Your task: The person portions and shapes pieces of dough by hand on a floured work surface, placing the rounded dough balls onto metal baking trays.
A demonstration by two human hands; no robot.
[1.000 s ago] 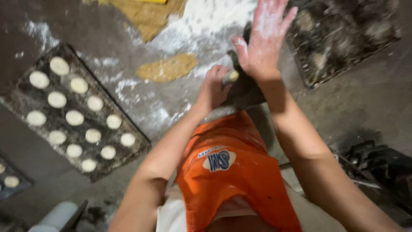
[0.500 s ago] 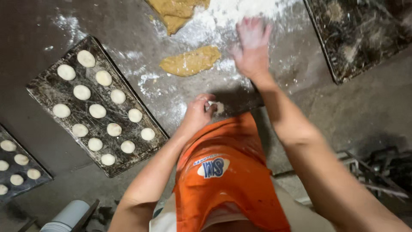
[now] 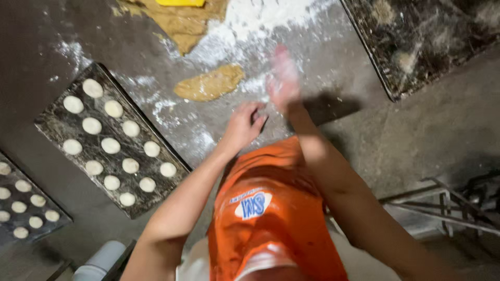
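Here, your left hand [image 3: 244, 125] sat curled low over the floured worktop [image 3: 333, 156], its fingers bent inward around something small at the palm; whether that was a pinch of dough I could not tell. Your right hand [image 3: 284, 80] was raised just beyond it, blurred and dusted white, so I could not say whether its fingers were released or closed.

The thing nearest both hands was the flat oval piece of tan dough [image 3: 210, 83], lying on the worktop just left of your right hand and apart from both. It looked soft and pliable, light, likely tacky where the flour [image 3: 260, 21] had not coated it. I judged it would sag and stretch if lifted by one end, so a hold from underneath at the middle, or from both long edges together, seemed safest.

Beyond it lay a larger mass of the same dough [image 3: 182, 23] at the far edge, partly under a yellow object [image 3: 179, 2]. To your left a dark baking tray [image 3: 57, 127] carried rows of small pale rounds [image 3: 110, 145], and a second such tray [image 3: 62, 218] sat at the left edge. An empty, crusted tray [image 3: 396, 78] stood at the far right. Your orange apron [image 3: 271, 218] filled the near view. Nothing lay between your hands and the oval piece; the filled tray's near corner was the closest obstacle.
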